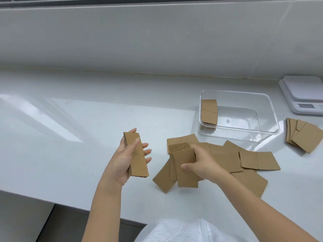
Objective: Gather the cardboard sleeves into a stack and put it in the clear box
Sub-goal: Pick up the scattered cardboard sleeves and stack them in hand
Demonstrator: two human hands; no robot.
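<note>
We work at a wide white desk (70, 119), and the main risk we see is its slick surface: the loose cardboard sleeves (227, 158) fanned across it overlap one another, so dragging one out could scatter its neighbours or push some toward the near edge. The clear box (262, 135) stands just behind that spread, open-topped, with a small stack of sleeves (209, 110) leaning upright against its left wall; a new stack dropped in carelessly could knock those flat or catch on the rim. Our left hand (125, 158) is closed around a gathered stack (137, 154), thumb across its face, and a loose grip could let it splay. Our right hand (199, 161) pinches the top sleeve (185, 165) of the pile and may lift two at once. To the right, another fanned bunch (304, 135) lies well apart, near a white scale (302, 95); neither blocks the way to the box.
</note>
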